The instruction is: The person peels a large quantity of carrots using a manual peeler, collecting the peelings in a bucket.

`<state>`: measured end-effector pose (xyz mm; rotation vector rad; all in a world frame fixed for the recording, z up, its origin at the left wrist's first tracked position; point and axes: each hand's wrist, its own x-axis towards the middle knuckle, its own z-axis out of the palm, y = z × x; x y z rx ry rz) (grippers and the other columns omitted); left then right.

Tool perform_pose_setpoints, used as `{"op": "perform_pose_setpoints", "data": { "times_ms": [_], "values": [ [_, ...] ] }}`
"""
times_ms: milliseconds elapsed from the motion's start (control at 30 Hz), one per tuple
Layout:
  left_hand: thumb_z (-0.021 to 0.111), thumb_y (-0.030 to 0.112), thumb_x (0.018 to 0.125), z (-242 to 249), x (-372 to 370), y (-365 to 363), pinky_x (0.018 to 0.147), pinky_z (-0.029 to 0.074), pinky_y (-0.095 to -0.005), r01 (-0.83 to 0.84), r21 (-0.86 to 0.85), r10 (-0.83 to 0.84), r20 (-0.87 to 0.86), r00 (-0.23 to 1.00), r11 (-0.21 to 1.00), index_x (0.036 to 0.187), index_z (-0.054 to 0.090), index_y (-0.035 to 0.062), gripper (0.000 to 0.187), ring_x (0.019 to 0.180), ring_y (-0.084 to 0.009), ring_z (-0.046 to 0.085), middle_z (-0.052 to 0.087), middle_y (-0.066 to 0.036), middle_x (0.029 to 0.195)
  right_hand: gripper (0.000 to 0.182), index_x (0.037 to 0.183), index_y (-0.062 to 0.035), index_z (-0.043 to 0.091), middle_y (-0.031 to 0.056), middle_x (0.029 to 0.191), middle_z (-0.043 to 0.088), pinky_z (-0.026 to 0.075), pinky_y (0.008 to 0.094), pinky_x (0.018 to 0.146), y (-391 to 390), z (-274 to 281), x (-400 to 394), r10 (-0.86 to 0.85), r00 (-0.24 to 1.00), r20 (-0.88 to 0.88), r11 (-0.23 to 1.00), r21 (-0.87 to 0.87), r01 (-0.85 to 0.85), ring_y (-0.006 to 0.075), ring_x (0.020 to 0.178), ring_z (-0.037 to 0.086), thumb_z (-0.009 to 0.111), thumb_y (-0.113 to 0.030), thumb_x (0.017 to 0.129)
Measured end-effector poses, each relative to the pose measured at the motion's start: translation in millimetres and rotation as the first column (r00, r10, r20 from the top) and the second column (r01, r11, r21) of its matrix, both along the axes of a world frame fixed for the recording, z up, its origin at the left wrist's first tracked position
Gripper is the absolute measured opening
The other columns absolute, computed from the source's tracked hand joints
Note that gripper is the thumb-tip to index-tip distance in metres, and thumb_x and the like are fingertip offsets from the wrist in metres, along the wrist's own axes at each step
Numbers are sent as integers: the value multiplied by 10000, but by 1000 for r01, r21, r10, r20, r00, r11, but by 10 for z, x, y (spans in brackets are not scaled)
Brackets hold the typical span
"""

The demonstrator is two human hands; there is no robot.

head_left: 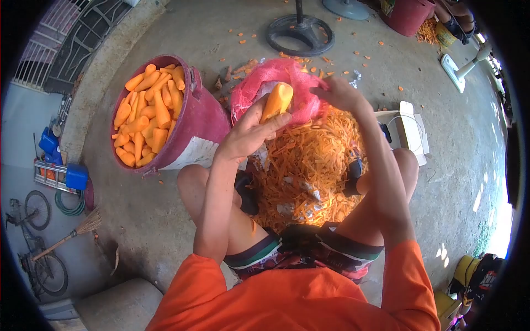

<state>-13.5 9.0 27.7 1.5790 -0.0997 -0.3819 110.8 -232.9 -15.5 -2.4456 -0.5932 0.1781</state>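
A thick peeled carrot (pixel 277 100) is in my left hand (pixel 247 132), its rounded end pointing up and to the right. My right hand (pixel 340 94) is at the right edge of a pink mesh bag (pixel 305 88), its fingers bent; whether they hold anything is too small to tell. Below both hands, a large heap of orange peelings (pixel 309 165) lies between my legs. To the left, a dark pink bucket (pixel 207 113) is tilted towards me and full of peeled carrots (pixel 147 118).
A round black stand base (pixel 300 36) is beyond the bag. An open white box (pixel 411 132) lies to the right. Another person's legs (pixel 458 19) show at the top right, beside a red tub (pixel 406 16). A broom (pixel 83 223) and bicycle stand at the left.
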Motion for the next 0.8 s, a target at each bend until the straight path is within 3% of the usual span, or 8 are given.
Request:
{"op": "perform_pose_setpoints", "data": {
  "times_ms": [100, 167, 233, 267, 400, 467, 733, 800],
  "values": [
    [664, 298, 1012, -19, 11, 44, 644, 432, -194, -32, -63, 39, 116, 993, 998, 1302, 544, 64, 391, 801, -27, 513, 566, 43, 952, 397, 881, 7, 681, 200, 707, 642, 444, 453, 625, -62, 137, -57, 13, 995, -101, 1000, 24, -11, 253, 599, 546, 671, -383, 958],
    [652, 333, 1018, -104, 84, 73, 671, 450, -220, -80, -5, 79, 169, 982, 997, 1267, 571, 32, 398, 801, -48, 524, 590, 24, 937, 313, 920, -4, 686, 199, 742, 659, 472, 443, 653, 59, 228, -236, 131, 990, -56, 988, 89, -126, 279, 639, 600, 669, -313, 966],
    [643, 354, 1021, -60, 74, -44, 694, 454, -223, -148, -9, 146, 222, 964, 989, 1230, 599, 25, 393, 815, -54, 536, 611, 13, 946, 278, 963, -30, 703, 213, 836, 688, 526, 458, 739, 208, 314, -459, 249, 956, 156, 925, 255, -283, 376, 820, 683, 692, -307, 940],
    [635, 376, 1024, -44, 68, -87, 716, 459, -227, -211, -17, 207, 276, 938, 977, 1194, 626, 17, 397, 829, -60, 549, 631, 2, 956, 246, 1046, -37, 690, 206, 869, 696, 528, 457, 773, 234, 409, -544, 292, 948, 124, 898, 305, -316, 387, 862, 676, 697, -249, 920],
    [643, 381, 1016, -59, 77, -99, 751, 501, -250, -245, 91, 197, 365, 910, 965, 1174, 637, 8, 405, 814, -97, 625, 686, -22, 956, 274, 1111, -8, 658, 212, 905, 698, 527, 475, 783, 285, 388, -571, 260, 910, 323, 883, 303, -359, 411, 870, 668, 686, -168, 891],
    [686, 341, 994, -66, 73, -147, 749, 510, -259, -326, 1, 283, 493, 822, 945, 1096, 667, -5, 361, 815, -102, 660, 707, -37, 910, 264, 1103, -13, 662, 213, 909, 698, 524, 481, 774, 274, 386, -586, 262, 908, 328, 889, 284, -359, 418, 871, 664, 685, -165, 889],
    [765, 305, 935, -29, 81, -94, 776, 522, -261, -282, 39, 229, 482, 846, 959, 1117, 700, -21, 379, 858, -95, 662, 730, -50, 943, 251, 1025, -1, 667, 237, 865, 685, 512, 503, 732, 223, 296, -535, 259, 924, 280, 884, 317, -344, 435, 844, 661, 692, -209, 889],
    [778, 309, 922, -52, 39, -67, 774, 518, -257, -265, 57, 213, 448, 868, 962, 1145, 699, -17, 403, 862, -92, 657, 734, -51, 965, 304, 1005, 12, 685, 243, 873, 683, 504, 471, 734, 148, 29, -307, 100, 992, 74, 986, 129, -109, 441, 842, 648, 658, -286, 954]
  ]
}}
